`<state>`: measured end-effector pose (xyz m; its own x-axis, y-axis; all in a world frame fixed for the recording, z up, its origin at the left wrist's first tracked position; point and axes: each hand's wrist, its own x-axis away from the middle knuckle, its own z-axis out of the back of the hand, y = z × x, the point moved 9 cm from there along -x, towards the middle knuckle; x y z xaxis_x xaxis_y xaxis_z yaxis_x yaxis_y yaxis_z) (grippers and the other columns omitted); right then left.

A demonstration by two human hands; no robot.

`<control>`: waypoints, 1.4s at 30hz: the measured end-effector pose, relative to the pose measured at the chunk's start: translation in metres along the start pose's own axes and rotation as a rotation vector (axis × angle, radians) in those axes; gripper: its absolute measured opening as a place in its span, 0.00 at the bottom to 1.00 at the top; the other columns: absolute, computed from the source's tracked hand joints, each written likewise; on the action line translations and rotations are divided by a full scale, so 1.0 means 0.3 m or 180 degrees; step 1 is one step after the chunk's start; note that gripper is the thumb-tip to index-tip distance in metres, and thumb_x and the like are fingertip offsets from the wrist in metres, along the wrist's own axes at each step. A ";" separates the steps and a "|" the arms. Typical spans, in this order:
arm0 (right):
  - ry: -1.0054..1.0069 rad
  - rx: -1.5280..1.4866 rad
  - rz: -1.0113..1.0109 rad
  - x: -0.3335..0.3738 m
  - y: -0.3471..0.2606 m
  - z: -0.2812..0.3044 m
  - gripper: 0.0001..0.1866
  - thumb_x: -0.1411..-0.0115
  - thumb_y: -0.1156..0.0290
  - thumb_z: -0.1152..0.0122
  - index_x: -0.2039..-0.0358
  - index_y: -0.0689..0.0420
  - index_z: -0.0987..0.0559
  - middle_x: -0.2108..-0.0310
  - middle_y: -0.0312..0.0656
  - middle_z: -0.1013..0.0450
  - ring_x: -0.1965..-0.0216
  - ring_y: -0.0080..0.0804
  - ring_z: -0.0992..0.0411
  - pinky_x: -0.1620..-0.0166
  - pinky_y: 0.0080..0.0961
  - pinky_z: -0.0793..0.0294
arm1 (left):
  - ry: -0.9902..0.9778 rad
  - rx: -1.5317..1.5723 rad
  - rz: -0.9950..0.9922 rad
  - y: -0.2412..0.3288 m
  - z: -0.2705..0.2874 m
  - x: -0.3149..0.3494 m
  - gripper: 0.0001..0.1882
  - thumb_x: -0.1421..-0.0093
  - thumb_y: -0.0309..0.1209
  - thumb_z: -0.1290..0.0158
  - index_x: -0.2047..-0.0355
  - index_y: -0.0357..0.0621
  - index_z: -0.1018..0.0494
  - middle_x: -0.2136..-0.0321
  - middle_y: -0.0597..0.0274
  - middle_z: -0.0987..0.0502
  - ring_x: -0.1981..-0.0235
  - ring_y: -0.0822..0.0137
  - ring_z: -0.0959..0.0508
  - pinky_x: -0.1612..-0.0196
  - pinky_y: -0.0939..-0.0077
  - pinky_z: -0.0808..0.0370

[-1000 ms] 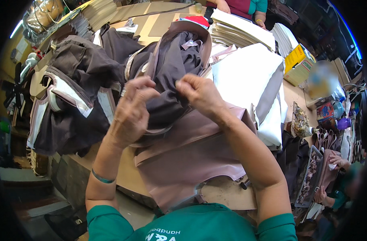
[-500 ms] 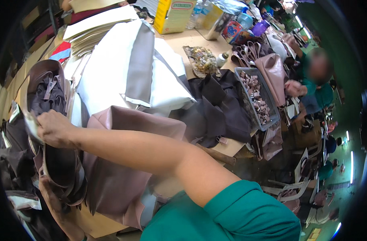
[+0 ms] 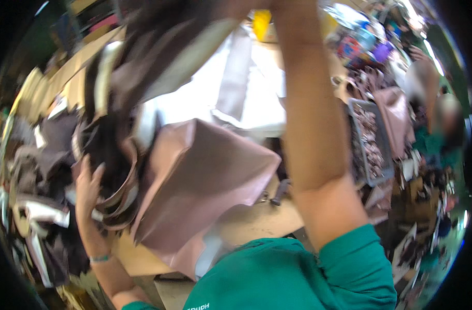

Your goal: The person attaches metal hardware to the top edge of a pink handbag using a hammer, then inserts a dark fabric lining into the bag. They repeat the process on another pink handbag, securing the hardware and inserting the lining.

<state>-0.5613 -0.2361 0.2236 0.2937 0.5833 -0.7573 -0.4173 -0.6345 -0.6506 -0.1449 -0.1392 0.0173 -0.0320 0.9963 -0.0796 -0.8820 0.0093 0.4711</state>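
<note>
My right hand [image 3: 249, 7], smeared by motion at the top edge, is raised with a dark brown bag piece [image 3: 169, 49] hanging from it. The piece has a pale edge and is blurred as well. My left hand [image 3: 88, 181] has its fingers apart, against the side of a dark bag piece with curved brown rims [image 3: 123, 199]. To its right stands a mauve leather-like bag [image 3: 210, 175], tilted, its flat side toward me.
White panels with a grey strip [image 3: 233, 77] lie behind the mauve bag. At the right a grey crate [image 3: 387, 168] holds small mauve pieces, with mauve material [image 3: 396, 116] beside it. Dark fabric [image 3: 37, 168] is heaped at the left. Another person in green is at the far right.
My right hand has swung from the left up to the top, lifting the dark brown piece. My left hand now shows higher with spread fingers. The view has also shifted.
</note>
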 end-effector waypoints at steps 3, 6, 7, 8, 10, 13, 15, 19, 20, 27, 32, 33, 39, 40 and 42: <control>0.0263 0.0117 -0.0280 -0.046 0.091 0.251 0.10 0.52 0.72 0.51 0.71 0.64 0.30 0.72 0.48 0.31 0.68 0.35 0.34 0.62 0.28 0.37 | -0.0234 -0.0232 0.0681 -0.069 -0.022 -0.017 0.34 0.45 0.42 0.52 0.47 0.28 0.47 0.53 0.31 0.38 0.49 0.47 0.36 0.48 0.67 0.40; 0.0376 -0.0155 -0.0513 -0.057 0.104 0.394 0.11 0.51 0.72 0.51 0.68 0.65 0.31 0.70 0.48 0.31 0.66 0.34 0.34 0.60 0.27 0.37 | 0.0217 -0.0619 0.0343 -0.130 0.043 -0.015 0.33 0.46 0.40 0.50 0.46 0.35 0.46 0.61 0.41 0.30 0.65 0.56 0.26 0.69 0.71 0.27; 0.0327 -0.0273 -0.0555 -0.048 0.095 0.394 0.12 0.50 0.71 0.51 0.68 0.66 0.31 0.70 0.48 0.31 0.66 0.33 0.34 0.60 0.26 0.37 | 0.0316 -0.0808 0.0306 -0.074 0.069 -0.002 0.30 0.47 0.38 0.50 0.47 0.36 0.44 0.60 0.43 0.30 0.64 0.55 0.26 0.66 0.70 0.28; 0.0232 -0.0451 -0.0580 -0.038 0.085 0.372 0.12 0.50 0.71 0.51 0.67 0.66 0.31 0.69 0.48 0.31 0.65 0.33 0.34 0.59 0.26 0.36 | 0.0416 -0.1004 0.0260 -0.008 0.110 0.014 0.28 0.47 0.37 0.49 0.48 0.37 0.41 0.60 0.45 0.30 0.64 0.54 0.26 0.62 0.69 0.29; -0.0118 -0.0848 -0.0633 0.002 0.020 0.289 0.13 0.49 0.71 0.50 0.65 0.67 0.31 0.68 0.48 0.31 0.64 0.32 0.34 0.58 0.25 0.36 | 0.1226 -0.1055 -0.0454 0.261 0.183 0.059 0.23 0.47 0.32 0.48 0.52 0.39 0.36 0.59 0.52 0.29 0.58 0.56 0.29 0.55 0.70 0.34; -0.0814 -0.1503 -0.0872 0.119 -0.087 0.126 0.15 0.48 0.71 0.50 0.63 0.68 0.32 0.66 0.48 0.31 0.63 0.31 0.34 0.57 0.24 0.36 | 0.0624 0.1739 -0.1193 0.589 0.101 0.107 0.33 0.50 0.41 0.45 0.46 0.45 0.42 0.52 0.53 0.33 0.52 0.58 0.32 0.53 0.65 0.34; -0.1293 -0.2031 -0.1138 0.237 -0.117 -0.008 0.16 0.47 0.71 0.50 0.61 0.69 0.32 0.65 0.48 0.31 0.62 0.31 0.34 0.56 0.23 0.36 | -0.0065 0.3061 -0.1125 0.740 0.001 0.167 0.52 0.59 0.53 0.41 0.40 0.49 0.57 0.45 0.52 0.44 0.49 0.57 0.37 0.51 0.66 0.35; -0.1526 -0.1696 -0.0734 0.421 -0.147 -0.073 0.19 0.54 0.80 0.52 0.59 0.71 0.35 0.62 0.51 0.31 0.58 0.34 0.33 0.52 0.24 0.37 | -0.0005 0.3546 -0.1069 0.833 -0.119 0.170 0.46 0.53 0.35 0.41 0.40 0.44 0.58 0.48 0.46 0.44 0.50 0.59 0.37 0.49 0.68 0.37; -0.1672 -0.1564 -0.0911 0.477 -0.097 -0.087 0.21 0.55 0.83 0.53 0.57 0.69 0.35 0.59 0.44 0.33 0.55 0.29 0.36 0.49 0.21 0.41 | 0.0027 0.3329 -0.0929 0.832 -0.138 0.155 0.44 0.52 0.31 0.42 0.41 0.41 0.57 0.49 0.46 0.43 0.50 0.60 0.37 0.48 0.69 0.38; -0.2135 -0.0606 -0.0073 0.640 0.008 -0.079 0.15 0.56 0.85 0.56 0.65 0.62 0.31 0.69 0.56 0.31 0.62 0.51 0.32 0.59 0.35 0.32 | 0.0745 0.1409 -0.1817 0.982 -0.039 0.283 0.26 0.52 0.21 0.56 0.50 0.34 0.40 0.51 0.43 0.37 0.49 0.52 0.37 0.45 0.66 0.43; -0.2587 0.0106 0.0368 0.641 0.111 -0.138 0.10 0.55 0.77 0.52 0.71 0.66 0.26 0.71 0.57 0.29 0.66 0.52 0.30 0.61 0.39 0.30 | 0.0917 0.0875 -0.2310 1.101 -0.013 0.334 0.24 0.53 0.16 0.60 0.53 0.36 0.36 0.55 0.45 0.34 0.52 0.51 0.34 0.47 0.64 0.40; -0.2704 0.0321 0.0389 0.654 0.085 -0.096 0.10 0.56 0.77 0.52 0.73 0.66 0.26 0.71 0.57 0.29 0.67 0.50 0.29 0.63 0.36 0.29 | 0.0794 0.1293 -0.1962 1.047 -0.032 0.277 0.23 0.52 0.17 0.61 0.53 0.36 0.36 0.57 0.46 0.33 0.52 0.54 0.33 0.47 0.66 0.40; -0.1502 0.1020 0.0974 0.562 -0.163 0.444 0.08 0.57 0.82 0.46 0.73 0.59 0.25 0.61 0.48 0.30 0.58 0.45 0.33 0.55 0.33 0.34 | 0.0604 0.3004 -0.1072 0.794 -0.015 0.150 0.23 0.51 0.18 0.63 0.52 0.36 0.36 0.53 0.54 0.34 0.47 0.66 0.39 0.43 0.73 0.49; -0.1209 0.1906 0.0847 0.551 -0.094 0.503 0.08 0.57 0.80 0.44 0.73 0.58 0.24 0.56 0.50 0.33 0.52 0.48 0.38 0.50 0.36 0.40 | 0.0581 0.2963 -0.1073 0.791 -0.015 0.156 0.23 0.51 0.17 0.63 0.53 0.37 0.35 0.52 0.55 0.34 0.47 0.65 0.39 0.43 0.73 0.49; -0.1094 0.2388 -0.0160 0.556 0.185 0.625 0.10 0.57 0.73 0.42 0.71 0.57 0.24 0.50 0.51 0.40 0.47 0.50 0.44 0.46 0.36 0.45 | 0.0433 0.2957 -0.1170 0.837 -0.025 0.155 0.23 0.53 0.16 0.63 0.54 0.38 0.34 0.52 0.56 0.34 0.47 0.65 0.39 0.43 0.74 0.48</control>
<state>-0.6967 -0.0788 0.0719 0.0988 0.8019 -0.5893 -0.9097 -0.1672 -0.3801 -0.3715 -0.0911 0.1252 0.0636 0.9006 -0.4299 -0.1340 0.4345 0.8906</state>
